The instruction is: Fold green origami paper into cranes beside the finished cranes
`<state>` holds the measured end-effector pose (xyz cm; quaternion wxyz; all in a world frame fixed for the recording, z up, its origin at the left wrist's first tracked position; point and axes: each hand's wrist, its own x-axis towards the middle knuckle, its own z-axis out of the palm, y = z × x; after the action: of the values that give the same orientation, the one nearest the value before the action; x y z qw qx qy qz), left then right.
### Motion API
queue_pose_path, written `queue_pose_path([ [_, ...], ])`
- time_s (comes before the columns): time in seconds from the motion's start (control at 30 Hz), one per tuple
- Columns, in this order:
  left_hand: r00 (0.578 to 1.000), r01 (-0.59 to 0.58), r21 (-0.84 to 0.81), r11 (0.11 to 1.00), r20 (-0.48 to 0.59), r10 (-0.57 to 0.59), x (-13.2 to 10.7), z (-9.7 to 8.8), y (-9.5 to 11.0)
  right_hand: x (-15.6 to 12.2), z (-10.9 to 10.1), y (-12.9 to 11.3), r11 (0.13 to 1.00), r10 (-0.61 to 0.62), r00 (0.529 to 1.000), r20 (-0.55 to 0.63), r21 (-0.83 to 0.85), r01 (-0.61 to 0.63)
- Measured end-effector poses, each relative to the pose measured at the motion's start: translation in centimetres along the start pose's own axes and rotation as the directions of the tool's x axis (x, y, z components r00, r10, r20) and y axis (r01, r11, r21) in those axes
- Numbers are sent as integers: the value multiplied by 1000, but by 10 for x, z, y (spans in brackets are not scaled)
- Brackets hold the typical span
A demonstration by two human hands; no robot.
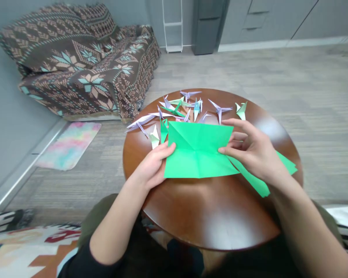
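Observation:
A creased sheet of green paper (200, 150) is held up above the round wooden table, its fold lines crossing near the middle. My left hand (155, 164) grips its left edge, thumb on the front and fingers behind. At the right edge my right hand (249, 148) pinches the sheet between thumb and fingers. More green paper (253, 179) lies on the table beneath my right hand and is partly hidden by it. Beyond the sheet sit several folded paper birds, among them a purple one (219, 109) and a pale green one (241, 111).
The brown round table (208, 216) stands in front of my knees. A sofa (87, 73) under a patterned cover is at the back left, with a pastel mat (69, 146) on the floor before it. Grey cabinets (266, 23) line the far wall.

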<state>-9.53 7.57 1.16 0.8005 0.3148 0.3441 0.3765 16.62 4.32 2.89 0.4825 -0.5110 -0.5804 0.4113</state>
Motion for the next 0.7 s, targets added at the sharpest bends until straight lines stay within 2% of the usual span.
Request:
queue_pose_path([
  [0.17,995,-78,67,995,-59,82,2,0,-3,-2,2,-1,999,48,998,33,-6,-48],
  [0.27,995,-89,106,990,-44,94,2,-1,-3,-1,3,-3,997,66,998,25,34,-67],
  [0.43,993,-114,161,980,13,114,2,-2,-2,1,3,-6,996,53,995,-80,81,-47],
  [0.7,984,-168,179,970,-26,175,7,2,1,2,1,-5,991,23,999,-45,136,-17],
])
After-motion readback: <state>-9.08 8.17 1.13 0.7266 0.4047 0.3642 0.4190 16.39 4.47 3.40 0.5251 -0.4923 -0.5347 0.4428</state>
